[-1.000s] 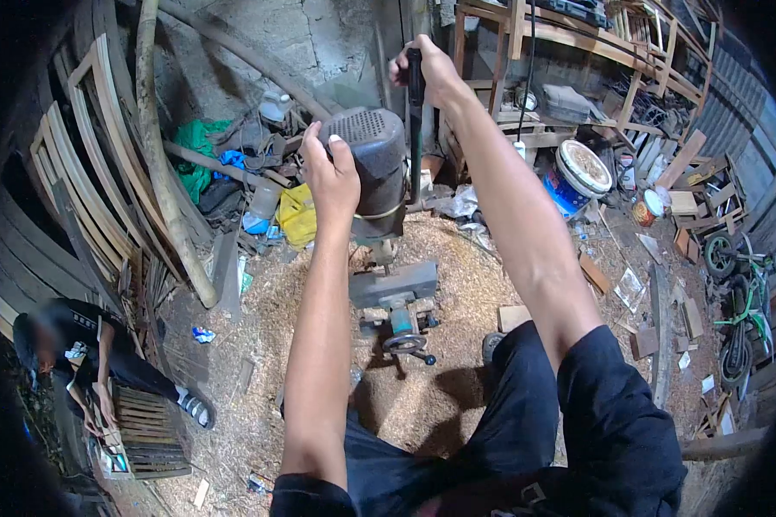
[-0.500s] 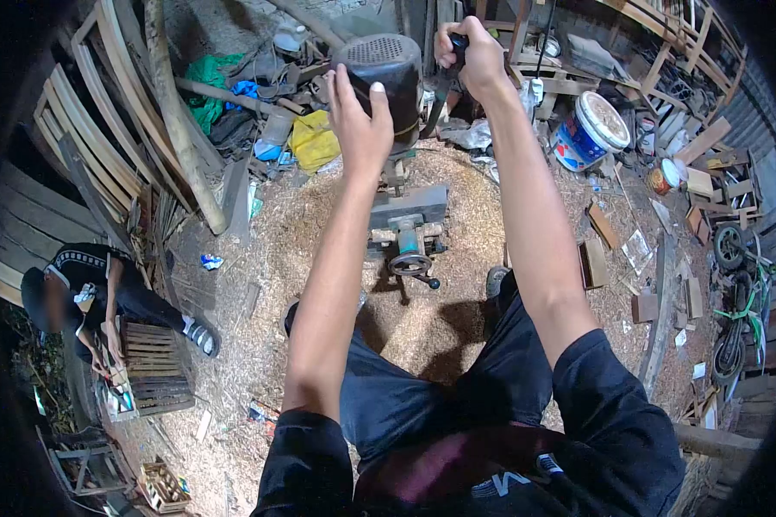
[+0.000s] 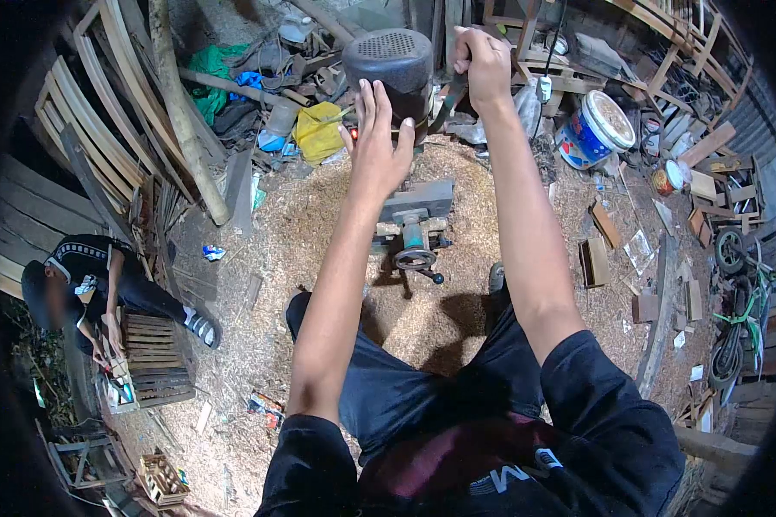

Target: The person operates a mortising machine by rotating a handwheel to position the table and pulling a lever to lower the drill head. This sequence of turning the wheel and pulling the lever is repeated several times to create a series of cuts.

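In front of me stands a machine with a dark motor housing, perforated on top. My left hand lies against its lower near side, fingers spread and thumb apart. My right hand is closed at the upper end of a dark lever on the machine's right side; the lever's end is hidden in the fist. Below the motor is a metal clamp plate with a handwheel at its front. The machine's working tip is hidden behind my left hand and forearm.
Wood shavings cover the floor. A co-worker sits low at the left by a slatted wooden piece. Curved wooden frames and a pole lean there. At the right are a paint bucket and a small bike.
My left hand has slid lower on the motor housing. My right hand has come down somewhat with the lever, and the black knob seen before is now hidden. The view has shifted slightly.
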A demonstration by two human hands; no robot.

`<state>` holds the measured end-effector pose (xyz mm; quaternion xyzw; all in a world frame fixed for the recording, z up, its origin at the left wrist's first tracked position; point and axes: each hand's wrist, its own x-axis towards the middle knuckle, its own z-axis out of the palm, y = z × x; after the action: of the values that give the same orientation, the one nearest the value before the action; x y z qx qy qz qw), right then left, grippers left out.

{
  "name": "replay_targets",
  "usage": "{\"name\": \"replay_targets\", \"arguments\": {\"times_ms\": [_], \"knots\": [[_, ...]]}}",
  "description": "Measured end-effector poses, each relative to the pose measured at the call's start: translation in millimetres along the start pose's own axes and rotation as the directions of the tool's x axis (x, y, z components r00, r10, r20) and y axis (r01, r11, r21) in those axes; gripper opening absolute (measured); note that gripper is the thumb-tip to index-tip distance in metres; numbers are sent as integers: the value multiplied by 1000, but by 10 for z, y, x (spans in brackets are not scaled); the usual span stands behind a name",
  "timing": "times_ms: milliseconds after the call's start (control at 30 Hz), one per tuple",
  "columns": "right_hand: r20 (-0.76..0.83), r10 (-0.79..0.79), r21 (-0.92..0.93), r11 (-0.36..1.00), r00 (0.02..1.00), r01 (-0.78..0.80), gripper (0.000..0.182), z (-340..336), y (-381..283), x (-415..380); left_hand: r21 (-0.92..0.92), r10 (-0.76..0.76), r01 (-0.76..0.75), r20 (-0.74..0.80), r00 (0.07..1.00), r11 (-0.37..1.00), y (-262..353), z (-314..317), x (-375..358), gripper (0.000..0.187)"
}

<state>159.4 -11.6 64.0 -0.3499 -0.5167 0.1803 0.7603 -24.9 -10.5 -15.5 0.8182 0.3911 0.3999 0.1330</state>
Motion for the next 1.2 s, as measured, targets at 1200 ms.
{"name": "replay_targets", "arguments": {"times_ms": [1200], "knots": [[-9,-107,138,985,994,107,38,-44,80,-269,143,15,-26,77,997,989,15,-22,-16,84]]}}
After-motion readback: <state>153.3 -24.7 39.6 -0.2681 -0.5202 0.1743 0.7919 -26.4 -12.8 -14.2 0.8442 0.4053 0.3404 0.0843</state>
